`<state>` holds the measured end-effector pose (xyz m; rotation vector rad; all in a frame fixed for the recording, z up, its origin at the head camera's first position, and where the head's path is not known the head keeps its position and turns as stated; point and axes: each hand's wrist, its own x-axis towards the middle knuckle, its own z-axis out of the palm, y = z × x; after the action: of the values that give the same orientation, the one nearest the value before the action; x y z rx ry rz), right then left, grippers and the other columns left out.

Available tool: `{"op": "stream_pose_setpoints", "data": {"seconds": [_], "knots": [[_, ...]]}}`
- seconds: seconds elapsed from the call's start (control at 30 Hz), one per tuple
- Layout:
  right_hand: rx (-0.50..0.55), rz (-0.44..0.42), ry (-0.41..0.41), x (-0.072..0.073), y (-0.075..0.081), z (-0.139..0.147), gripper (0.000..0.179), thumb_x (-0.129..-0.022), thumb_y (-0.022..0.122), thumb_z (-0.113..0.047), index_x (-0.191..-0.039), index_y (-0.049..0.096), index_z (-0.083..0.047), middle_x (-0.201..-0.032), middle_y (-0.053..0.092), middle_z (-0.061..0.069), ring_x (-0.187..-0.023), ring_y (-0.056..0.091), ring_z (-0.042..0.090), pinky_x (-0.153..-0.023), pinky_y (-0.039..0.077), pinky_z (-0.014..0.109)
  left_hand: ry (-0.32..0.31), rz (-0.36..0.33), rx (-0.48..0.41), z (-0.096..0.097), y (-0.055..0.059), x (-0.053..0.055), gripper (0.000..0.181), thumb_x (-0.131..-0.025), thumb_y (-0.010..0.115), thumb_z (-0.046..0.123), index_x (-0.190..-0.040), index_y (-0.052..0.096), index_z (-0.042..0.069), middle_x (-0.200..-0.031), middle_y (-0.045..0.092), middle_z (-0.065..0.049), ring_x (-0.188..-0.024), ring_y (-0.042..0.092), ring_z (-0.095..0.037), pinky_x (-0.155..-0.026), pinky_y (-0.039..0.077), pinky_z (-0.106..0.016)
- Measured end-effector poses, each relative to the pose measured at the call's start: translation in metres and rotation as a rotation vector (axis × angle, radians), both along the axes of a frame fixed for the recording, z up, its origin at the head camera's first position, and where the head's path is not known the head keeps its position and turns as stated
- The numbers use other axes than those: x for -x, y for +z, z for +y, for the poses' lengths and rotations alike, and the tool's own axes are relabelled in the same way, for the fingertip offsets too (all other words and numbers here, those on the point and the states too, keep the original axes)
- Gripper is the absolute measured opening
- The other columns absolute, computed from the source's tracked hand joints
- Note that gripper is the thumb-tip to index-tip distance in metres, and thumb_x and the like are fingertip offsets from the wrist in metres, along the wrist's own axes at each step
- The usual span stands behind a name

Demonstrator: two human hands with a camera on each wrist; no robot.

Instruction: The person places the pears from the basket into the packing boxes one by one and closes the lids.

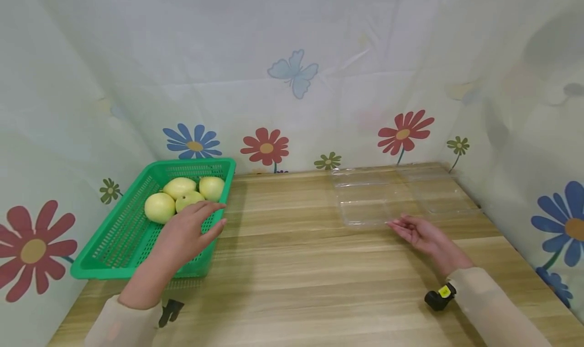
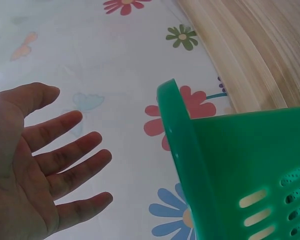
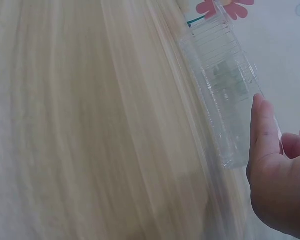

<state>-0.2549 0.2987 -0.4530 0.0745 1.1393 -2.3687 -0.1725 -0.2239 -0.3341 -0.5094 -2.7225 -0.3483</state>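
Observation:
Several round, pale yellow-green fruits (image 1: 159,208), pears or apples by their look, lie at the far end of a green plastic basket (image 1: 98,273) on the left. My left hand (image 1: 184,235) hovers over the basket's right side, its fingers spread and holding nothing; the left wrist view shows its open palm (image 2: 25,165) beside the basket rim (image 2: 177,145). At the right, a clear plastic clamshell box (image 1: 365,200) lies unfolded on the table. My right hand (image 1: 422,238) is at its front edge, fingers extended; whether the fingertips touch the plastic, I cannot tell.
The wooden table (image 1: 292,276) stretches between basket and box. A flower-printed sheet (image 1: 228,104) hangs behind it and along both sides. A small black device with a yellow label (image 1: 440,296) sits at my right wrist.

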Motion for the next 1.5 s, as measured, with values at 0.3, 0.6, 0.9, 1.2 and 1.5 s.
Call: {"op": "stream_pose_setpoints", "data": {"seconds": [0.3, 0.6, 0.9, 1.2, 1.5], "knots": [[-0.033, -0.018, -0.030, -0.002, 0.001, -0.009, 0.041, -0.111, 0.031, -0.008, -0.092, 0.067, -0.005, -0.092, 0.075, 0.011, -0.089, 0.077, 0.018, -0.086, 0.062, 0.022, -0.002, 0.008, -0.003, 0.000, 0.000, 0.000, 0.035, -0.098, 0.069, 0.025, -0.128, 0.068, 0.008, -0.122, 0.072, -0.014, -0.115, 0.067, -0.038, -0.090, 0.059, -0.054], [-0.049, 0.001, -0.035, 0.000, 0.000, -0.020, 0.041, -0.111, 0.030, -0.007, -0.092, 0.066, -0.005, -0.091, 0.074, 0.010, -0.088, 0.077, 0.017, -0.083, 0.062, 0.021, 0.000, 0.011, 0.003, 0.000, 0.001, -0.001, 0.033, -0.098, 0.070, 0.025, -0.127, 0.069, 0.008, -0.120, 0.073, -0.014, -0.113, 0.068, -0.037, -0.088, 0.059, -0.054], [-0.075, 0.134, 0.035, 0.013, -0.027, -0.019, 0.010, -0.103, 0.061, -0.014, -0.105, 0.063, -0.004, -0.098, 0.075, 0.008, -0.097, 0.076, 0.014, -0.093, 0.060, 0.020, 0.006, 0.002, -0.001, -0.002, 0.001, -0.002, 0.033, -0.098, 0.070, 0.026, -0.126, 0.069, 0.009, -0.121, 0.073, -0.015, -0.113, 0.068, -0.038, -0.087, 0.059, -0.055], [-0.153, 0.048, -0.014, 0.002, -0.003, -0.049, 0.035, -0.111, 0.031, -0.008, -0.097, 0.063, -0.007, -0.092, 0.074, 0.007, -0.089, 0.076, 0.013, -0.085, 0.061, 0.018, 0.007, -0.011, -0.001, -0.002, -0.002, -0.002, 0.033, -0.098, 0.070, 0.027, -0.127, 0.069, 0.010, -0.122, 0.072, -0.013, -0.111, 0.068, -0.036, -0.086, 0.060, -0.053], [-0.142, 0.055, 0.004, -0.001, -0.002, -0.065, 0.037, -0.110, 0.026, -0.003, -0.097, 0.060, -0.002, -0.091, 0.073, 0.009, -0.088, 0.076, 0.013, -0.085, 0.061, 0.018, 0.009, -0.013, 0.006, -0.002, -0.003, -0.002, 0.033, -0.098, 0.070, 0.027, -0.126, 0.069, 0.010, -0.121, 0.073, -0.012, -0.110, 0.069, -0.035, -0.086, 0.060, -0.053]]}}
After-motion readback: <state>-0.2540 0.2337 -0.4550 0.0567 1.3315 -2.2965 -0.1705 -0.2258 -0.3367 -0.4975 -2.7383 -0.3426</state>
